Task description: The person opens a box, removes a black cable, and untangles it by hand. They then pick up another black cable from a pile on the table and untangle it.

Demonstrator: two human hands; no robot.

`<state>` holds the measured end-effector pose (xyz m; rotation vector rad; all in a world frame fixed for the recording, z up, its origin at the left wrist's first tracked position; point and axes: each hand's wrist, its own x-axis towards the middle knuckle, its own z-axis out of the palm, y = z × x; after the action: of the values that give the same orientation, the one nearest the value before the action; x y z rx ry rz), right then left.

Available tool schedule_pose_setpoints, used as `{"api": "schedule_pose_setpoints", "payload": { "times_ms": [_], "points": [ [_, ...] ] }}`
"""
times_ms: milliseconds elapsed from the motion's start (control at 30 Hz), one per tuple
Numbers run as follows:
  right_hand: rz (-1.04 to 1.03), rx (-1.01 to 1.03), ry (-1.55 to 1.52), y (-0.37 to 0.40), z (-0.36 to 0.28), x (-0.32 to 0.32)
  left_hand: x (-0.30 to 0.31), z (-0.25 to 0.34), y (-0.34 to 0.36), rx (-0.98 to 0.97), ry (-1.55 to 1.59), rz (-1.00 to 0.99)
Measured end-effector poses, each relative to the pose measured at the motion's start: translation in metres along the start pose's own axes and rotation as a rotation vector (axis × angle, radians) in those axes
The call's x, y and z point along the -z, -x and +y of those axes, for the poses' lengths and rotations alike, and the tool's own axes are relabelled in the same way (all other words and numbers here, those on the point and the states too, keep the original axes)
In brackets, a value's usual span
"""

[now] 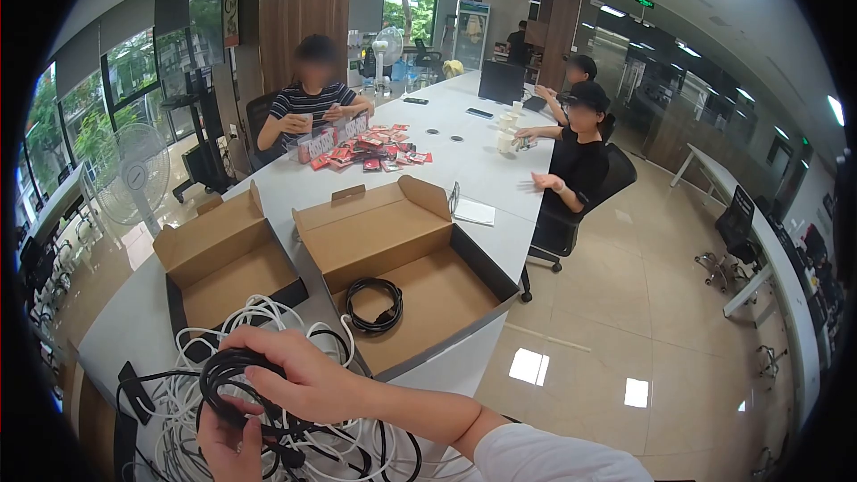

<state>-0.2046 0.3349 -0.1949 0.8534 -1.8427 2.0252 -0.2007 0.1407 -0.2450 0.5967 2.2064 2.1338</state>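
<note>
My right hand is wrapped over a looped black cable. Below it, my left hand grips the lower part of the same loops, its thumb and fingers closed on them. A tangled pile of white cables lies under and around both hands, with black strands running through it. Just beyond the pile, an open cardboard box holds one neatly coiled black cable. To its left stands a second open cardboard box, its near edge partly covered by white cables.
A black flat object lies left of the pile. Farther along the white table are a heap of red packets, paper cups and a black monitor. Several people sit around it. A fan stands at left.
</note>
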Motion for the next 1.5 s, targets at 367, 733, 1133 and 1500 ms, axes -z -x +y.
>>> {"api": "schedule_pose_setpoints", "payload": {
  "times_ms": [367, 733, 1133, 1500],
  "points": [
    [0.067, 0.015, 0.017, 0.001, 0.002, -0.006, -0.004, -0.003, 0.001, -0.051, 0.037, 0.044],
    [0.083, 0.187, 0.153, 0.001, 0.003, -0.009, -0.004, 0.006, 0.004, 0.059, 0.063, 0.063],
    [0.279, 0.223, 0.21, -0.002, 0.007, 0.0, 0.0, 0.03, 0.013, 0.12, 0.423, -0.196],
    [0.277, 0.088, -0.03, -0.003, 0.013, -0.004, 0.008, 0.013, 0.013, 0.135, 0.235, -0.136]
  ]
}}
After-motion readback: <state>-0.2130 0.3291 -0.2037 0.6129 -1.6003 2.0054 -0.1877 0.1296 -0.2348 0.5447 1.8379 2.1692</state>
